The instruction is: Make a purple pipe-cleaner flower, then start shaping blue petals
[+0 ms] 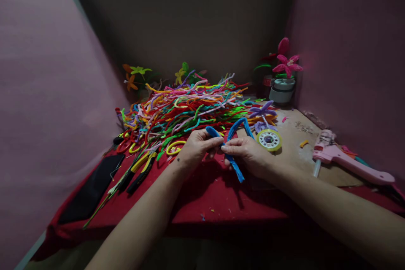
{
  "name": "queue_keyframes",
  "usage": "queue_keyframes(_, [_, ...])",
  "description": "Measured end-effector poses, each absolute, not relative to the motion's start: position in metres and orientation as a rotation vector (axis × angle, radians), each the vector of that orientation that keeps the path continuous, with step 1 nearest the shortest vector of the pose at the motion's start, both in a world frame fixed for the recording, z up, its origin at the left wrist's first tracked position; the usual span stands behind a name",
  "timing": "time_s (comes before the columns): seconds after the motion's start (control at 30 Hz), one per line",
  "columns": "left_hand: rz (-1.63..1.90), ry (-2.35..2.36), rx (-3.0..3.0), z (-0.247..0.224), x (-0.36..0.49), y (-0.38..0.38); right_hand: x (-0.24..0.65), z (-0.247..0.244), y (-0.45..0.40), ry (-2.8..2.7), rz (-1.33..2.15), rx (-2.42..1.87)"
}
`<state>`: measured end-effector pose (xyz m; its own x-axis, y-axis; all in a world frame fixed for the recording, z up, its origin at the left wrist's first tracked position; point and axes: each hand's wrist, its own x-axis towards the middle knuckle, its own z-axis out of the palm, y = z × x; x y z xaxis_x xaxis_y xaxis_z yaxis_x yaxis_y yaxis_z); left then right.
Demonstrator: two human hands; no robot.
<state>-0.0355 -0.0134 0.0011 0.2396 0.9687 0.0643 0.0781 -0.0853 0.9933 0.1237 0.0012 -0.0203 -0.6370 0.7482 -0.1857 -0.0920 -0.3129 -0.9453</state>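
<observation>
Between both hands, over the red cloth, is a bent blue pipe cleaner [235, 168]. My left hand [198, 145] pinches it near its upper left end, thumb and fingers closed. Close beside it, my right hand [245, 152] grips the same blue stem lower down, fingertips almost touching the left ones. One part of the stem loops up behind the right hand, and another hangs down toward the table. Behind the hands lies a large heap of many-coloured pipe cleaners [190, 109].
Pliers with yellow-black handles [142, 173] and a black phone-like slab [91, 187] lie left on the red cloth [221, 206]. At right are a tape roll [268, 139], a pink glue gun [351, 162] on a board [294, 135], and a pink flower [287, 66] in a pot.
</observation>
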Motion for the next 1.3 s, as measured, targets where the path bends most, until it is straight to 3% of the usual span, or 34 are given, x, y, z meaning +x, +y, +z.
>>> queue_keyframes(0.33, [1.014, 1.044, 1.378, 0.001, -0.034, -0.014, 0.123, -0.027, 0.005, -1.335, 2.111, -0.795])
queue_keyframes(1.03, [1.225, 1.183, 1.365, 0.003, -0.024, -0.015, 0.121, -0.019, 0.001, -1.398, 1.880, -1.000])
queue_keyframes(1.3, [1.330, 1.141, 1.298, 0.003, -0.029, -0.014, 0.124, -0.024, 0.006, -1.280, 2.150, -0.846])
